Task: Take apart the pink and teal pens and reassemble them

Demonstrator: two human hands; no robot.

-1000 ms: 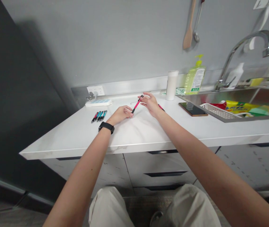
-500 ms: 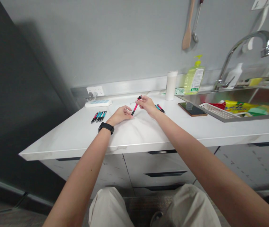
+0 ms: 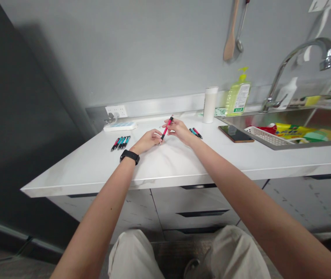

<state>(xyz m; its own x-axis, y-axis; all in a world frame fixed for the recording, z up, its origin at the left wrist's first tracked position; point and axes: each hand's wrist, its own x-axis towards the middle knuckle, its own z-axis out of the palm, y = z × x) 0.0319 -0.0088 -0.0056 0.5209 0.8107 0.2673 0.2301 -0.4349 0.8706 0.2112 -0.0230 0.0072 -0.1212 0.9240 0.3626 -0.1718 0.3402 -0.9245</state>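
Note:
A pink-red pen (image 3: 166, 128) with black ends is held slanted above the white countertop (image 3: 95, 166), its upper end leaning right. My left hand (image 3: 147, 141), with a black band on the wrist, pinches the pen near its lower black part. Fingers of my right hand (image 3: 180, 130) are closed about the upper half of the same pen. To the left lies a row of several turquoise and pink-red pens (image 3: 120, 143). A smaller group of pens (image 3: 196, 133), turquoise and pink-red, rests just right of my right hand.
A phone (image 3: 235, 133) lies beside the sink (image 3: 284, 147), which holds a white perforated basket and colourful packaging. A white cylinder (image 3: 210, 104) and a yellow-green pump bottle (image 3: 238, 95) stand near the wall. A power strip (image 3: 120, 126) sits at back left.
The pen has shifted slightly downward through my left fingers, and its tip now shows below them. My right fingers have changed their hold a little. The other pens have stayed in place.

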